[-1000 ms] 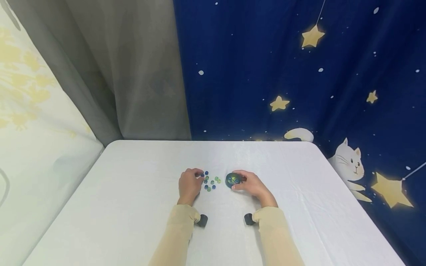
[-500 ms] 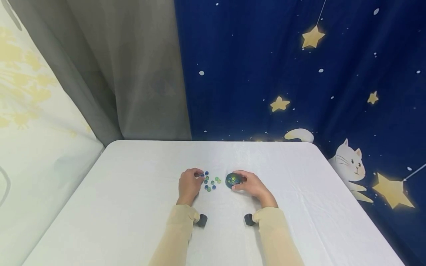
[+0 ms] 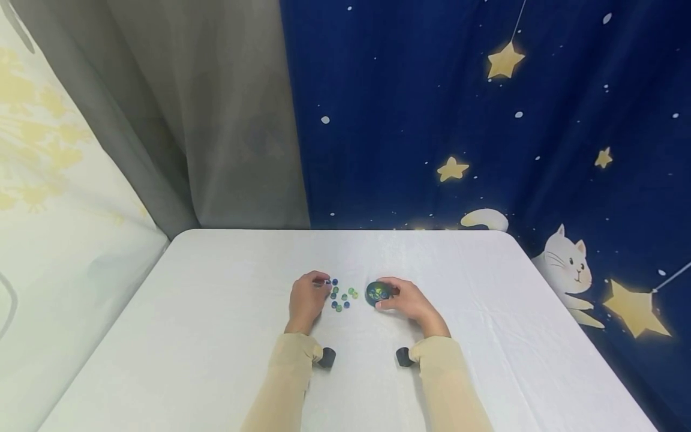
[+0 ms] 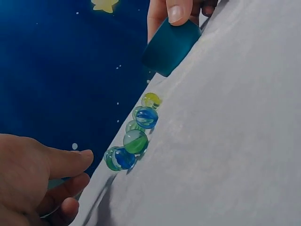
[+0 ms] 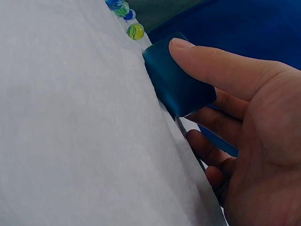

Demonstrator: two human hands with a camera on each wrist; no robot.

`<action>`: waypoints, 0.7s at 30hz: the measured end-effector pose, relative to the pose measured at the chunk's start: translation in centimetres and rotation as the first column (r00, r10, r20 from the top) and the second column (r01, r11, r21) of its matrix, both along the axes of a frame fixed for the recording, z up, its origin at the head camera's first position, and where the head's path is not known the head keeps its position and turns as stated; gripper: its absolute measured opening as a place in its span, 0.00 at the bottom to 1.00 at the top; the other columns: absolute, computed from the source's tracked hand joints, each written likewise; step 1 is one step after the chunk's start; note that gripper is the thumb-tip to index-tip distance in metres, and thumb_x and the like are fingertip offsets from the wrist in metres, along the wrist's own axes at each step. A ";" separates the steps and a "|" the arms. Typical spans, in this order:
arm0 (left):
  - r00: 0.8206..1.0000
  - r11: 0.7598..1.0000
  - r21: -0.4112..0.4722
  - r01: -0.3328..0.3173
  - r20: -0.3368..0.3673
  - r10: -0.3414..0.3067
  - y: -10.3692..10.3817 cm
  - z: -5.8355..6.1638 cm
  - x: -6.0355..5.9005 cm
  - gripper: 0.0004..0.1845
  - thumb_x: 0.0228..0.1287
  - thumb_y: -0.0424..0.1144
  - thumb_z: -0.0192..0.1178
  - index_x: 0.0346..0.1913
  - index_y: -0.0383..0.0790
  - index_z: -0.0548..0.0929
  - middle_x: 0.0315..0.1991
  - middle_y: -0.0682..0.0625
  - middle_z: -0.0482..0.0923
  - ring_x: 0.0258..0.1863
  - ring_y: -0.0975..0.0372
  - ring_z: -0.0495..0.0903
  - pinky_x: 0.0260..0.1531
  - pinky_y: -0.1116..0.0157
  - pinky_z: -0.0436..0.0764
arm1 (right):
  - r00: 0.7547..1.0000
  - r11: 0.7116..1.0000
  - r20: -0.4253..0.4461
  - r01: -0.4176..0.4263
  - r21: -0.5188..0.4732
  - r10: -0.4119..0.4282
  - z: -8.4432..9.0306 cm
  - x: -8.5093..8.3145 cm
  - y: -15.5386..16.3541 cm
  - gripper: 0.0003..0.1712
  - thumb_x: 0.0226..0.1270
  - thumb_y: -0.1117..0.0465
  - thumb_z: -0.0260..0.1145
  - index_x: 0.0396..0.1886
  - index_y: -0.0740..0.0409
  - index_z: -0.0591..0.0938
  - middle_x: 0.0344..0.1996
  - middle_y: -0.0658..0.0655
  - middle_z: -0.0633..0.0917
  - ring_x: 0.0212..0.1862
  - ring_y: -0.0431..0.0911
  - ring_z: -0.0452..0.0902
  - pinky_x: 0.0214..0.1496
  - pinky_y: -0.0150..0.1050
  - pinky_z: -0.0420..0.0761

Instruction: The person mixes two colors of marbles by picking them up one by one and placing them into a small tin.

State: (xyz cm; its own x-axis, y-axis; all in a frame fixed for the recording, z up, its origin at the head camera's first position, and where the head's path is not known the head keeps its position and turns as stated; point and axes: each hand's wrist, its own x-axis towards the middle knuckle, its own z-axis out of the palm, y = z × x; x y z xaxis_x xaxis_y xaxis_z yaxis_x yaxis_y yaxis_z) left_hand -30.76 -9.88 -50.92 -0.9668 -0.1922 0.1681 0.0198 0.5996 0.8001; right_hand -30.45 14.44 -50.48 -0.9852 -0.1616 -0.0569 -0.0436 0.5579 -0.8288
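Note:
My left hand (image 3: 308,300) pinches a blue marble (image 3: 327,282) between thumb and index finger, left of a group of loose marbles (image 3: 344,296). In the left wrist view that marble is hidden behind the thumb. The group is blue, green and yellow-green clear glass, lying on the white table. My right hand (image 3: 410,298) grips a small round teal bowl (image 5: 176,77) from its right side, thumb at the near wall and fingers behind. Several blue and green marbles (image 3: 379,293) lie in the bowl, right of the loose ones.
The white cloth-covered table (image 3: 227,336) runs back to a grey curtain (image 3: 243,120) and a dark blue curtain (image 3: 399,120) with stars and a cat. A pale patterned cloth (image 3: 65,240) hangs at the left. Black wrist cameras (image 3: 403,356) sit at both cuffs.
My left hand has drawn slightly up and back with the blue marble between its fingertips. The right hand and the bowl stay in place.

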 end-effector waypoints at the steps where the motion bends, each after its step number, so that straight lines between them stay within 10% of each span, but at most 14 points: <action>1: 1.000 1.000 0.008 0.001 -0.002 -0.001 0.0 0.0 0.0 0.10 0.60 0.36 0.66 0.44 0.45 0.85 0.44 0.48 0.82 0.48 0.52 0.79 0.52 0.53 0.74 | 1.000 1.000 0.000 -0.002 0.000 0.002 0.0 0.0 0.0 0.34 0.49 0.58 0.78 0.60 0.49 0.80 0.58 0.57 0.79 0.62 0.57 0.71 0.63 0.57 0.66; 21: 0.999 0.998 0.046 0.043 -0.024 -0.042 0.6 0.6 0.0 0.09 0.59 0.35 0.67 0.43 0.46 0.86 0.36 0.53 0.82 0.36 0.59 0.79 0.40 0.58 0.76 | 1.000 1.000 -0.007 -0.009 -0.007 0.009 -0.2 0.1 0.2 0.34 0.49 0.58 0.79 0.59 0.49 0.80 0.57 0.56 0.80 0.62 0.57 0.71 0.63 0.57 0.66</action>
